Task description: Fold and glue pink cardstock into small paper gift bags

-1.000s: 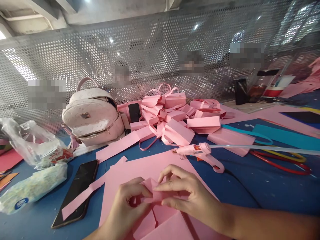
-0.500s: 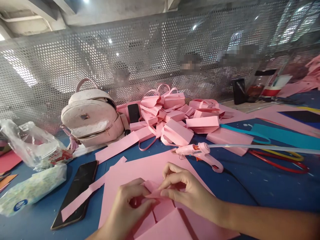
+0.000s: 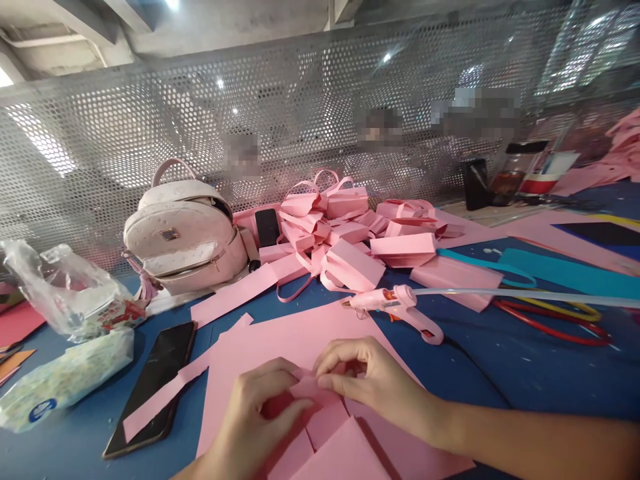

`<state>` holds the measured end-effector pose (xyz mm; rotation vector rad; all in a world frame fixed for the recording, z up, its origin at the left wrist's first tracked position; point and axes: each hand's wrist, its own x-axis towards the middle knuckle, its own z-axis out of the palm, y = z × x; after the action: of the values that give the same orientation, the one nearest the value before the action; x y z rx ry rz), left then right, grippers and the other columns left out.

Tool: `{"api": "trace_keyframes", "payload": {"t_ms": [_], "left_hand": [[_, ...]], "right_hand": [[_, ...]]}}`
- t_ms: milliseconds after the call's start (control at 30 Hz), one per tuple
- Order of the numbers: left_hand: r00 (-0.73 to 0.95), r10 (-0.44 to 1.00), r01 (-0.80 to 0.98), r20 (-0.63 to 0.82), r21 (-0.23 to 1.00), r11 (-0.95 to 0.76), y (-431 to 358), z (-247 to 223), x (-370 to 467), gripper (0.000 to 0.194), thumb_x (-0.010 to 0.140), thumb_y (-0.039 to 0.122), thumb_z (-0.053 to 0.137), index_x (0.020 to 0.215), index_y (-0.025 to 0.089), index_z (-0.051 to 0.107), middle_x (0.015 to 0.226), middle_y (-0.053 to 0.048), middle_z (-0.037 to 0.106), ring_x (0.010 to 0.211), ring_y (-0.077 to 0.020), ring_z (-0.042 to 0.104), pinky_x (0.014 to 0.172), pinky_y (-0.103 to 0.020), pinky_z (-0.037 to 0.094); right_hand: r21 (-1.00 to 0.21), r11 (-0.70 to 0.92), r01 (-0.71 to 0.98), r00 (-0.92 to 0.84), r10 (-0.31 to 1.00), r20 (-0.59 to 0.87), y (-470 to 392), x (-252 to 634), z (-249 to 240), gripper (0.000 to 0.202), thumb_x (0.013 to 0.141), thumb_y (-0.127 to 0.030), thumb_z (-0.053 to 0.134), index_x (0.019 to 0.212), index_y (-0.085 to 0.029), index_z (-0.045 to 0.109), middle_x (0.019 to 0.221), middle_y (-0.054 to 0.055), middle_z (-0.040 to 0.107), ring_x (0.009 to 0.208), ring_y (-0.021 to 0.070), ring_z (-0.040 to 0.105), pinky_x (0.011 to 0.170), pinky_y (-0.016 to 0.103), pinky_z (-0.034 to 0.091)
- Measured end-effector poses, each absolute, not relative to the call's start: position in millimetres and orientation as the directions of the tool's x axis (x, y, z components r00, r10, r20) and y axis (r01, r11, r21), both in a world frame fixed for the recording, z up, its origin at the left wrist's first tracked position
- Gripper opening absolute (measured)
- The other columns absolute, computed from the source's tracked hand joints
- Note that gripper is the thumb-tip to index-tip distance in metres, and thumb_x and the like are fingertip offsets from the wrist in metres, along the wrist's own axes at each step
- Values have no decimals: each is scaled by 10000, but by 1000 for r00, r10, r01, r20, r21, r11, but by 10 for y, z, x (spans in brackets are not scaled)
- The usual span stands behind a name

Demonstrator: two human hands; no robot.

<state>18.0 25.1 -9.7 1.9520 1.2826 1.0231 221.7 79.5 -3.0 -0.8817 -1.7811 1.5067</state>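
Both hands work on a piece of folded pink paper (image 3: 327,417) low in the middle of the view. From its left, my left hand (image 3: 265,403) has curled fingers and a thumb around the upper edge. My right hand (image 3: 367,377) pinches the same edge between thumb and fingers, close to the left fingertips. Creased panels of the paper spread toward me, and its lower end runs out of view. Beneath it lies a large flat pink sheet (image 3: 240,363). Just beyond my right hand rests a pink glue gun (image 3: 400,305), its nozzle pointing left and a clear glue stick in its back.
A phone (image 3: 155,387) with a pink strip across it lies left, near a tissue pack (image 3: 65,383) and plastic bag (image 3: 75,293). Behind stand a pale backpack (image 3: 185,233) and a heap of folded pink paper pieces (image 3: 350,243). A perforated metal screen (image 3: 300,120) closes the back.
My right fingers have come down and curled in closer over the paper's edge. The raised fold between the hands now sits flatter. My left hand has hardly moved.
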Motion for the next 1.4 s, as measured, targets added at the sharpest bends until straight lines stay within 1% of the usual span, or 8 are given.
{"api": "trace_keyframes", "payload": {"t_ms": [233,333,533,667,1033,1133,1267,1400], "left_hand": [[163,968,390,189,889,-239,227,-102,171,33,836,214,685,851,203,657,830,-30,726,771,-166,675,693,-221,526],[108,987,260,120,955,-144,226,-76,196,152,832,215,674,982,226,650,841,-11,730,794,-158,688,729,-224,539],[87,995,277,51,958,-74,282,-10,236,83,772,199,691,744,197,769,806,-53,764,770,-181,703,670,-215,525],[57,996,295,73,951,-87,276,-10,198,87,772,193,704,748,213,784,780,-40,762,745,-178,697,651,-212,538],[92,988,373,123,916,-149,276,34,154,106,797,192,686,775,217,787,757,-30,737,714,-165,671,700,-242,533],[105,993,389,61,916,-98,299,58,186,108,772,190,688,785,215,792,770,-32,742,735,-174,674,715,-254,519],[98,992,263,-75,964,47,334,29,254,66,722,165,688,700,182,748,717,-26,737,720,-176,670,681,-248,500],[97,993,251,-73,967,46,345,22,282,154,717,213,714,582,166,654,615,-1,678,603,-132,565,585,-225,415]], "right_hand": [[-971,168,172,-586,809,37,796,2210,-53,150,829,-317,730,784,-182,777,863,41,713,735,154,592,662,269,431],[-957,193,217,-578,816,34,771,2198,-37,156,820,-328,739,807,-181,787,845,37,710,710,142,567,643,261,413],[-947,210,242,-577,816,34,745,2196,-17,101,827,-279,723,847,-181,732,804,3,698,677,125,540,614,244,388],[-952,224,210,-613,788,51,742,2209,-16,142,839,-296,721,926,-185,703,842,1,701,676,121,548,622,240,412],[-940,228,255,-620,784,22,778,2219,0,54,822,-213,698,806,-170,726,756,-6,690,662,124,549,631,234,426],[-937,248,246,-617,785,45,775,2215,-23,71,834,-237,704,804,-174,721,754,-5,691,660,123,552,614,231,417],[-922,302,241,-623,777,92,769,2206,-49,69,838,-224,700,783,-182,703,760,-8,690,686,128,568,620,227,414],[-915,320,247,-617,780,106,756,2193,-41,87,829,-200,694,746,-184,673,746,-14,676,681,129,566,610,229,400]]}}
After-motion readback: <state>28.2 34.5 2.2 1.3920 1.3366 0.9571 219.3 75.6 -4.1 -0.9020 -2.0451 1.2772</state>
